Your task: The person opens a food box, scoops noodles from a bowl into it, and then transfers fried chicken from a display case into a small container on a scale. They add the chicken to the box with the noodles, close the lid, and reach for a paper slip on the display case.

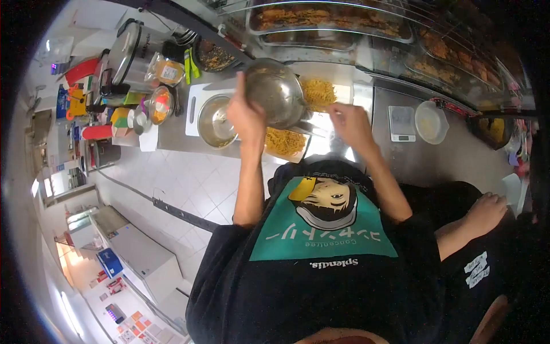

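- 1 wide, curved view is taken from the wearer's head, aimed forward and steeply down.
- The black short-sleeved shirt with a green print [321, 221] is seen close up; the grey metal counter [395, 156] is shown farther off.

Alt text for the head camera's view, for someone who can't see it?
A person's left hand holds a metal mixing bowl over a kitchen counter, near two portions of yellow noodles; their right hand is close by. Another metal bowl stands to the left.
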`<state>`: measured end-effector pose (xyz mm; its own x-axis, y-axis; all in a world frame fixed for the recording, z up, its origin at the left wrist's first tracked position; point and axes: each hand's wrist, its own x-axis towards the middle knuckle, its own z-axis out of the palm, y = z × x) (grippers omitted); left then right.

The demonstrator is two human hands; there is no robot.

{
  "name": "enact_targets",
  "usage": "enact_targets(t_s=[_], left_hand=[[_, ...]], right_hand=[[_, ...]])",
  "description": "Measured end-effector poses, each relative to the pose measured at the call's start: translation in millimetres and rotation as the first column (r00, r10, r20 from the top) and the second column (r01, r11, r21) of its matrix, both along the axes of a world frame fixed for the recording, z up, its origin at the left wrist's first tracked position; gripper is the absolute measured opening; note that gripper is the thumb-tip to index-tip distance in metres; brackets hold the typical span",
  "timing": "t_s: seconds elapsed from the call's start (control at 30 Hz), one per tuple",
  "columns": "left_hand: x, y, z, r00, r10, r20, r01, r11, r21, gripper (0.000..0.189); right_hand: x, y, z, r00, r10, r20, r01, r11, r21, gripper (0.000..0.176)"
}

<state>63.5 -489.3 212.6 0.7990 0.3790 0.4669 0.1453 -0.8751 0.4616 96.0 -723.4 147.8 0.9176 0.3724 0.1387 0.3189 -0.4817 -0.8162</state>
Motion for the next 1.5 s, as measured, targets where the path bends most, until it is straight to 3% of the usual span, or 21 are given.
enact_targets(t_s=[0.07, 0.13, 0.23, 0.27, 0.3, 0.33, 0.37, 0.47, 0.53, 0.63, 0.7, 0.73, 0.77, 0.83, 0.9, 0.97, 1.13, 1.2, 1.3, 1.37, 1.5], left_hand=[[-16.4, 3.1, 9.2, 0.993, 0.009, 0.114, -0.006, 1.0, -0.03, 0.062], [-38.0, 9.0, 13.2, 0.985, 0.149, 0.089, -0.108, 0.927, -0.358, 0.06], [-70.3, 36.7, -8.5, 0.979, 0.082, 0.188, -0.029, 0.962, -0.272, 0.054], [-81.7, 44.5, -17.0, 0.979, 0.089, 0.183, -0.036, 0.96, -0.276, 0.054], [-95.3, 51.1, -24.1, 0.97, 0.166, 0.18, -0.042, 0.835, -0.548, 0.052], [-107.1, 52.4, -24.0, 0.956, 0.248, 0.157, -0.038, 0.635, -0.771, 0.051], [-118.9, 52.2, -23.7, 0.952, 0.27, 0.147, -0.059, 0.63, -0.774, 0.051], [-134.9, 49.6, -12.4, 0.928, 0.372, 0.023, -0.159, 0.453, -0.877, 0.049], [-148.4, 56.8, -24.3, 0.897, 0.425, 0.117, -0.097, 0.448, -0.889, 0.048], [-169.3, 75.6, -51.5, 0.793, 0.553, 0.256, -0.038, 0.463, -0.885, 0.047], [-184.6, 84.2, -57.2, 0.777, 0.579, 0.249, -0.06, 0.461, -0.885, 0.047], [-190.3, 85.0, -54.4, 0.773, 0.588, 0.239, -0.079, 0.463, -0.883, 0.047], [-195.2, 83.4, -51.3, 0.768, 0.596, 0.236, -0.082, 0.457, -0.886, 0.047], [-197.2, 76.1, -34.6, 0.795, 0.579, 0.18, -0.114, 0.435, -0.893, 0.047], [-203.7, 84.0, -50.1, 0.793, 0.549, 0.263, -0.074, 0.516, -0.853, 0.049], [-206.7, 79.1, -57.6, 0.846, 0.51, 0.155, -0.208, 0.583, -0.785, 0.05], [-206.9, 53.8, -81.0, 0.858, 0.5, 0.117, -0.219, 0.563, -0.797, 0.051], [-204.9, 41.2, -83.2, 0.843, 0.513, 0.162, -0.258, 0.65, -0.715, 0.051], [-205.4, 28.3, -85.5, 0.829, 0.543, 0.131, -0.228, 0.543, -0.808, 0.051], [-209.1, 30.2, -91.2, 0.831, 0.542, 0.125, -0.232, 0.541, -0.808, 0.051], [-222.4, 39.1, -88.9, 0.804, 0.589, 0.087, -0.327, 0.559, -0.762, 0.05]], right_hand=[[-18.2, 17.1, 14.0, 0.998, 0.053, -0.026, -0.049, 0.989, 0.136, 0.015], [-32.8, 33.5, 37.4, 0.994, 0.106, -0.033, -0.1, 0.985, 0.144, 0.016], [-40.1, 44.5, 55.9, 0.977, 0.207, -0.051, -0.205, 0.978, 0.037, 0.023], [-37.7, 45.9, 58.2, 0.971, 0.236, 0.019, -0.236, 0.959, 0.158, 0.028], [-35.5, 49.5, 57.7, 0.96, 0.264, 0.089, -0.278, 0.92, 0.276, 0.034], [-25.7, 44.6, 50.8, 0.931, 0.364, -0.017, -0.344, 0.893, 0.289, 0.036], [-19.9, 39.5, 46.4, 0.908, 0.379, -0.176, -0.308, 0.892, 0.332, 0.032], [-6.1, 33.6, 30.1, 0.915, 0.344, -0.21, -0.241, 0.884, 0.401, 0.029], [-0.9, 28.6, 26.8, 0.864, 0.26, -0.432, -0.015, 0.869, 0.494, 0.026], [-2.2, 19.6, 4.3, 0.874, 0.139, -0.465, 0.117, 0.87, 0.48, 0.022], [-17.6, 13.6, 3.8, 0.942, 0.073, -0.327, 0.026, 0.957, 0.29, 0.017], [-29.2, 18.2, 15.5, 0.955, 0.117, -0.274, -0.021, 0.944, 0.329, 0.015], [-38.3, 16.1, 33.8, 0.911, 0.156, -0.383, -0.089, 0.979, 0.185, 0.013], [-55.6, 32.8, 56.5, 0.928, 0.163, -0.336, -0.099, 0.975, 0.199, 0.009], [-66.6, 60.1, 80.3, 0.962, 0.272, -0.021, -0.265, 0.949, 0.172, 0.012], [-75.8, 94.4, 92.5, 0.895, 0.413, 0.168, -0.424, 0.905, 0.037, 0.015], [-98.3, 153.3, 33.2, 0.852, 0.517, 0.083, -0.463, 0.818, -0.341, 0.026], [-104.3, 160.8, 18.5, 0.819, 0.573, 0.031, -0.495, 0.733, -0.467, 0.031], [-108.8, 167.3, 5.7, 0.781, 0.623, 0.042, -0.475, 0.636, -0.608, 0.02], [-108.8, 165.8, 2.7, 0.816, 0.576, 0.053, -0.465, 0.707, -0.532, 0.017], [-90.1, 147.1, 36.7, 0.829, 0.508, -0.233, -0.555, 0.698, -0.453, 0.028]])
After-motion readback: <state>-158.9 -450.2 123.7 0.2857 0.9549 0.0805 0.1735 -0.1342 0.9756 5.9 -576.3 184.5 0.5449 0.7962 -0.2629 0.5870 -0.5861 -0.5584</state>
